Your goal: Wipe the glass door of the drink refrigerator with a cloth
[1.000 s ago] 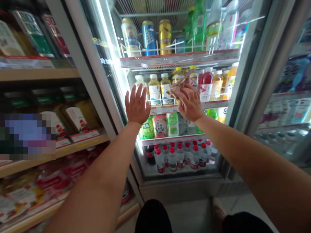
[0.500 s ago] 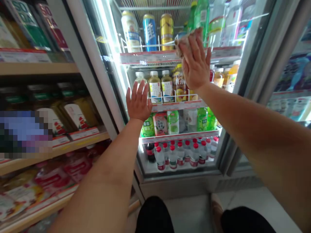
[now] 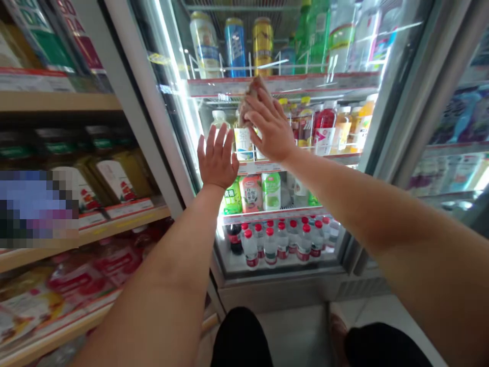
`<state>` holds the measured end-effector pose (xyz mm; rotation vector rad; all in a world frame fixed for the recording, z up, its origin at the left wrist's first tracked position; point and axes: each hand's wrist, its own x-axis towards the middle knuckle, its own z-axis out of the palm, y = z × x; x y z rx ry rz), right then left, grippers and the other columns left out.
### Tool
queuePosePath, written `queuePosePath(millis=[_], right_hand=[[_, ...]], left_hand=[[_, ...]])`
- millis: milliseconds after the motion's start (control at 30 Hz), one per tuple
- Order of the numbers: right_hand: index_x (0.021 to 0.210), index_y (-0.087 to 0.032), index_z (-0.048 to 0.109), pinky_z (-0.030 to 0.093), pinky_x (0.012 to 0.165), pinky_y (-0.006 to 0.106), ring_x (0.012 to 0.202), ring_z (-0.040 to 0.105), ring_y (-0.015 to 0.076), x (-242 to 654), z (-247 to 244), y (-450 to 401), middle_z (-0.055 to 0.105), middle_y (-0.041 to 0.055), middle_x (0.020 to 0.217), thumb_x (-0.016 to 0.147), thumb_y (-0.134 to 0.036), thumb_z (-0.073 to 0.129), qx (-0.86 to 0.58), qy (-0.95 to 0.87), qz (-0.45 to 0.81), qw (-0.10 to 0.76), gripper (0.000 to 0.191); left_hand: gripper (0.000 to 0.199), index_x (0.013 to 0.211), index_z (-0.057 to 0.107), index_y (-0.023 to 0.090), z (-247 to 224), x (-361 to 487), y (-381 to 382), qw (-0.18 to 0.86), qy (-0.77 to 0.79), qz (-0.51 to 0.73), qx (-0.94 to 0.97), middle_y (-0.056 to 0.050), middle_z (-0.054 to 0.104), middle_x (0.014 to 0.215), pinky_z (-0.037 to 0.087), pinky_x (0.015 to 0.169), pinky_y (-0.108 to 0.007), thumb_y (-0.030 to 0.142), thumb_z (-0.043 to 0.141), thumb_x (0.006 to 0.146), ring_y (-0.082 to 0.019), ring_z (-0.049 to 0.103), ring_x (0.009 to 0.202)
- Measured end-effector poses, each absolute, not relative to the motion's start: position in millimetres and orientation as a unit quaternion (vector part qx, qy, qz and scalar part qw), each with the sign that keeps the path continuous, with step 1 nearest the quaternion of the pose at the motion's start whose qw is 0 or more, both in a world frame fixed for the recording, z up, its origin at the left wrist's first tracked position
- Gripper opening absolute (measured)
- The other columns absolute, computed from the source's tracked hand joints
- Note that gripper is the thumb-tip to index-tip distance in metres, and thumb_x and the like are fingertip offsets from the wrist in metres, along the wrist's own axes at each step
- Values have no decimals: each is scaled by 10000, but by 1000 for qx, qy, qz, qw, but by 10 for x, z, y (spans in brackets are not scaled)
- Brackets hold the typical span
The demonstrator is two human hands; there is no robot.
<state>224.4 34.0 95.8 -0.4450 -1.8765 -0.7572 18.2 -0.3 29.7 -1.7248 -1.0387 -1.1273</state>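
Observation:
The glass door of a lit drinks fridge stands in front of me, its metal frame [image 3: 282, 285] along the bottom. My right hand [image 3: 272, 127] presses a crumpled brownish cloth [image 3: 252, 99] against the glass, just below the top price strip. Flat on the glass with fingers spread and holding nothing, my left hand [image 3: 217, 159] is lower and to the left. Behind the glass are cans such as a gold can [image 3: 263, 46] and a blue can [image 3: 235, 47], a red drink bottle [image 3: 324, 127], and several small red-capped bottles [image 3: 270, 247] at the bottom.
A wooden shelf [image 3: 57, 101] with bottles and packs stands at the left. A metal door edge [image 3: 405, 102] and another glass-fronted section [image 3: 458, 148] are at the right. My knee [image 3: 241, 339] shows below, above the tiled floor [image 3: 298, 336].
My right hand and the cloth have moved left and down across the glass, nearer to my left hand. My left hand has stayed in place.

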Motion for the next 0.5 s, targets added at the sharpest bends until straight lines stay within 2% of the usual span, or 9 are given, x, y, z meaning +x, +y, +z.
queuePosePath(millis=[167, 267, 500], right_hand=[[1372, -276, 587, 205, 1314, 543, 1585, 245, 211, 2106, 872, 357, 473, -17, 1609, 971, -178, 424, -121, -830, -334, 430, 444], [1418, -283, 548, 195, 1313, 540, 1586, 240, 206, 2126, 911, 376, 447, -15, 1627, 978, -173, 421, -106, -842, -336, 409, 470], [1284, -303, 607, 232, 1294, 578, 1570, 291, 238, 2429, 1139, 343, 475, -36, 1609, 959, -169, 463, -130, -830, -347, 417, 380]], left_hand=[[604, 1543, 415, 168, 278, 175, 40, 421, -407, -457, -670, -45, 367, 1666, 10, 1344, -483, 495, 294, 1051, -228, 92, 1605], [576, 1545, 401, 175, 274, 170, 45, 427, -405, -455, -669, -59, 368, 1664, 27, 1344, -501, 468, 318, 1056, -214, 91, 1606], [587, 1574, 348, 227, 285, 168, 6, 412, -411, -444, -681, -70, 345, 1675, 32, 1332, -546, 350, 456, 1011, -248, 124, 1604]])
